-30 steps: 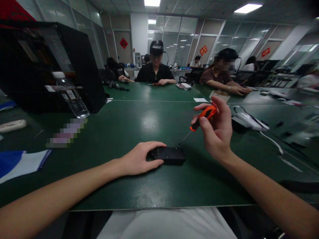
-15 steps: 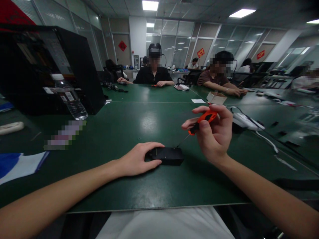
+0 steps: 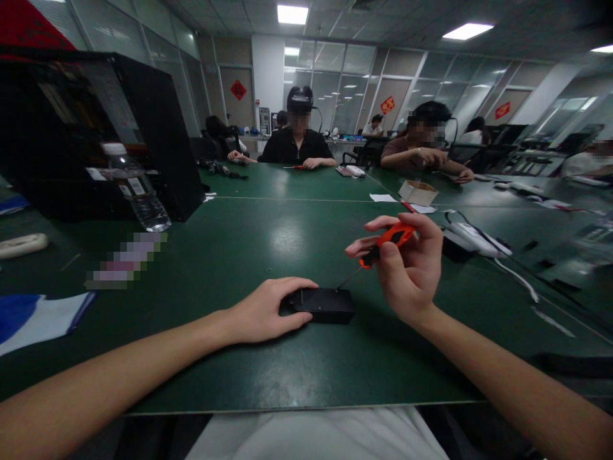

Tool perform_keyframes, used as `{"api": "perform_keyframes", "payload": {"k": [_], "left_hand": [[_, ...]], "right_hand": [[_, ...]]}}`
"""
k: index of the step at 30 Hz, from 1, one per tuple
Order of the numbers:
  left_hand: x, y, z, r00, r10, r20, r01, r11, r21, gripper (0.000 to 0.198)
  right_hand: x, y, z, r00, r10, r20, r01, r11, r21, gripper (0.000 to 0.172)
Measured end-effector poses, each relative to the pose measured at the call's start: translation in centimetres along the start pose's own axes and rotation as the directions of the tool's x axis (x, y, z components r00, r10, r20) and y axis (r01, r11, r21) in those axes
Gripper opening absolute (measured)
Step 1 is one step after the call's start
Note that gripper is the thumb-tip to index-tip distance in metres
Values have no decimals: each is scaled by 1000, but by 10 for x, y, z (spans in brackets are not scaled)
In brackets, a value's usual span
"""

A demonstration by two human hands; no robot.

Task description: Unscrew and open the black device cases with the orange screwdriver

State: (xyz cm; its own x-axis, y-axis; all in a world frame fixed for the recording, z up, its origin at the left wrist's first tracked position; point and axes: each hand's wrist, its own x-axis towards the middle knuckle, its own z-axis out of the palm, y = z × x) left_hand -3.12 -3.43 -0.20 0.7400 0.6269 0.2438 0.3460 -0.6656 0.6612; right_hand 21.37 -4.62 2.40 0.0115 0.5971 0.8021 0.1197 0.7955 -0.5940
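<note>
A small black rectangular box (image 3: 332, 307) lies on the green table (image 3: 287, 370) in front of me. My left hand (image 3: 268, 311) grips its left end, with the thumb along the near side and the fingers along the far side. Above and to the right, my right hand (image 3: 407, 268) is closed around the orange and black handle of a screwdriver (image 3: 393, 237). Its thin shaft slants down to the left, and the tip meets the top of the box near its far right part. Whether a screw sits under the tip is too small to tell.
At left stand a black computer case (image 3: 148, 128) and a plastic water bottle (image 3: 141, 195). A small open cardboard box (image 3: 417, 193) is beyond my right hand. A white power strip (image 3: 479, 239) with cables lies at right. Two people sit across the table.
The screwdriver and my right hand have shifted slightly down and left, its tip still at the box's top. My left hand keeps its hold. A person across at right has raised an arm.
</note>
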Motion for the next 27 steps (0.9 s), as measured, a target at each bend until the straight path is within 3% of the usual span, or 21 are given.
{"api": "perform_keyframes", "payload": {"k": [7,12,19,24,27], "left_hand": [[0,-3,-2,999,49,11,-49,999,15,49],[0,-4,-3,997,73,8,-73,997,24,49],[0,-4,-3,996,85,24,-86,995,53,49],[0,-3,-5,996,78,41,-80,995,58,50],[0,-4,-4,995,92,42,-95,994,60,50]], "right_hand": [[1,1,0,999,-35,30,35,999,17,30],[6,4,-5,993,-88,84,97,989,-111,57],[10,2,-10,980,80,180,-58,991,-124,73],[9,4,-14,975,-4,222,38,988,-150,77],[9,5,-15,978,11,208,28,982,-185,78]]}}
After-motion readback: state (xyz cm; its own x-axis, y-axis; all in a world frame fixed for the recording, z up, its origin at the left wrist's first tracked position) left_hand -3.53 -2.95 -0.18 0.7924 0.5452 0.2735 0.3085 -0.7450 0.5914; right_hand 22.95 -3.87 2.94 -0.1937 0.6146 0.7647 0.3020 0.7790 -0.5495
